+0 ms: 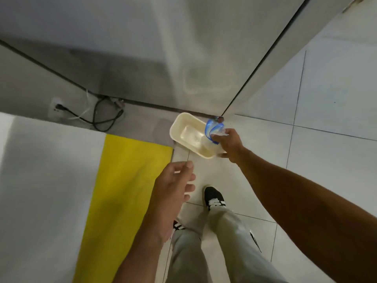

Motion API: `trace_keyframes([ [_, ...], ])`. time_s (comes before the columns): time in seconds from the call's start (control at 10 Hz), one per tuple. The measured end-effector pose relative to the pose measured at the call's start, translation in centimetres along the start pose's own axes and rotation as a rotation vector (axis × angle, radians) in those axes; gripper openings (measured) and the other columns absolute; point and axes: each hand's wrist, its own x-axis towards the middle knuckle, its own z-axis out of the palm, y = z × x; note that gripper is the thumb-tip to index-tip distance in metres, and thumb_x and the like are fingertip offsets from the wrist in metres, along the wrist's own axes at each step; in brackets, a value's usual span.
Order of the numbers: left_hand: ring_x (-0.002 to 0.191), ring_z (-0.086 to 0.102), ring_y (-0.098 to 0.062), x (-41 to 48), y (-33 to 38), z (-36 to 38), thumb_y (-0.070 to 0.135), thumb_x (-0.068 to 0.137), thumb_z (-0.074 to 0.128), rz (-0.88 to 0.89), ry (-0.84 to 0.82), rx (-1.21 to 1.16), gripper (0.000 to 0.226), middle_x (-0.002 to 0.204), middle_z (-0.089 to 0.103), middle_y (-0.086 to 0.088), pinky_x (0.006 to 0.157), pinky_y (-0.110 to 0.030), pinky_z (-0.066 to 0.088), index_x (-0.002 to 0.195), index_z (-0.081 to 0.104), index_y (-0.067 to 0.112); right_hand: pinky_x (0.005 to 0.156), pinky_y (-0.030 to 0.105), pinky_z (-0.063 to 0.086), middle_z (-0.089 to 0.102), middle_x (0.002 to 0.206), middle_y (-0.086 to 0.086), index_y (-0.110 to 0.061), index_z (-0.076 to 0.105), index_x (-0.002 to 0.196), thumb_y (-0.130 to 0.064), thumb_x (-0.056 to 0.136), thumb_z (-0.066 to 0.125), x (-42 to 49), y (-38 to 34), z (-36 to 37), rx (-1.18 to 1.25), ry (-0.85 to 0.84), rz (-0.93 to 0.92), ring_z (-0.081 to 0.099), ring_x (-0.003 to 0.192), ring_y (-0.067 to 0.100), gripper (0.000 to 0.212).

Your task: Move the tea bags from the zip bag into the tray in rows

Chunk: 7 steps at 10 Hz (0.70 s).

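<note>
A cream rectangular tray [183, 124] is held out in the air above the floor, its inside looking bare. My right hand [231, 145] grips the tray's right end together with a clear zip bag [215, 129] that has a blue seal strip; the bag is crumpled against the tray's rim. What the bag holds cannot be made out. My left hand [173, 188] hangs lower and nearer, fingers loosely apart, holding nothing and clear of the tray.
A white table top [47, 180] with a yellow sheet [126, 190] lies at the left. A wall socket with black cables [102, 115] sits behind it. A tall grey appliance [204, 48] stands ahead. My legs and black shoes [213, 198] stand on white floor tiles.
</note>
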Motion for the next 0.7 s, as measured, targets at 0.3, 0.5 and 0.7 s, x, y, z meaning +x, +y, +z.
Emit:
trace_keyframes([
  [0.3,0.078,0.064,-0.013,0.6,-5.2,-0.5,0.041,0.090,0.062,-0.195,-0.011,0.016,0.017,0.095,0.072,-0.001,0.068,-0.026,0.050,0.100,0.066,0.029,0.086,0.045,0.051,0.051,0.133,0.009,-0.025,0.031,0.149,-0.062,0.090,0.054,5.5,0.6,5.0,-0.281,0.023,-0.066,0.054,0.110,0.029,0.073],
  [0.5,0.086,0.068,-0.010,2.6,-4.0,-0.1,0.045,0.092,0.061,-0.108,0.008,-0.008,0.019,0.096,0.072,0.008,0.067,-0.020,0.053,0.104,0.066,0.031,0.095,0.047,0.051,0.064,0.120,0.016,-0.008,0.061,0.123,-0.049,0.099,0.043,3.3,0.9,5.5,-0.484,-0.038,-0.251,0.061,0.110,0.034,0.050],
  [0.7,0.079,0.065,-0.013,4.7,-0.4,1.1,0.044,0.095,0.060,-0.002,0.011,-0.020,0.019,0.096,0.073,0.001,0.069,-0.028,0.051,0.101,0.064,0.026,0.086,0.046,0.055,0.062,0.103,0.007,-0.022,0.062,0.098,-0.035,0.097,0.057,-1.9,-0.2,4.7,-0.302,-0.199,-0.240,0.060,0.094,0.025,0.014],
])
